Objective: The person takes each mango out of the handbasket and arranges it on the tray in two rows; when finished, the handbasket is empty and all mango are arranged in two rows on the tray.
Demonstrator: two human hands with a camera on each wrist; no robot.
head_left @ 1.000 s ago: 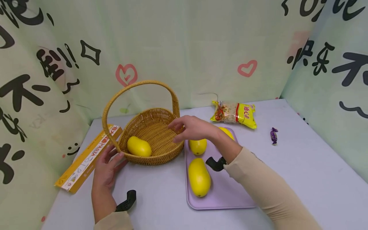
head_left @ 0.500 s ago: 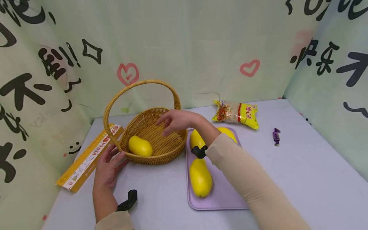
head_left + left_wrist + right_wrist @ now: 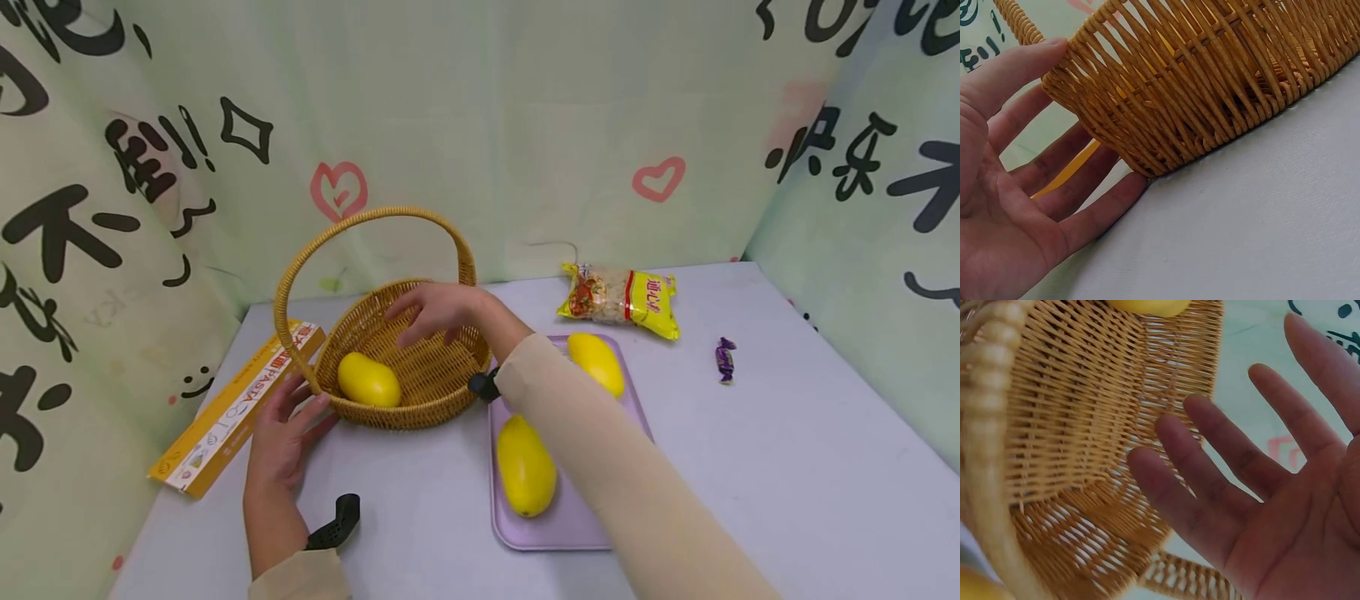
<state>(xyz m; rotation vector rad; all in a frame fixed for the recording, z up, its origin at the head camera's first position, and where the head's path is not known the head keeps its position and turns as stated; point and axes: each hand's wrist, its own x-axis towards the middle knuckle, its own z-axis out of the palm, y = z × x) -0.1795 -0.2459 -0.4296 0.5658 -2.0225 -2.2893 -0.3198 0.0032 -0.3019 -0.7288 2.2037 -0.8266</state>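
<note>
A wicker basket (image 3: 420, 417) with a tall arched handle stands on the table, holding one yellow mango-like fruit (image 3: 369, 381) at its left. Against the basket's left side rests my left hand (image 3: 281, 437); in the left wrist view its thumb touches the rim and its spread fingers lie along the woven wall (image 3: 1179, 87). My right hand (image 3: 442, 310) hovers over the basket with nothing in it, fingers loosely extended and apart in the right wrist view. Two more yellow fruits, a near one (image 3: 527, 468) and a far one (image 3: 597, 364), lie on the purple tray (image 3: 562, 529).
An orange and white pasta box (image 3: 240, 408) lies slantwise left of the basket, close behind my left hand. At the back right is a yellow snack bag (image 3: 618, 302), with a purple wrapped candy (image 3: 724, 361) farther right. My right sleeve (image 3: 600, 450) covers part of the tray.
My right hand has moved left, from the basket's right rim to over its middle. Its sleeve now hides a third fruit seen earlier on the tray. The left hand has stayed put.
</note>
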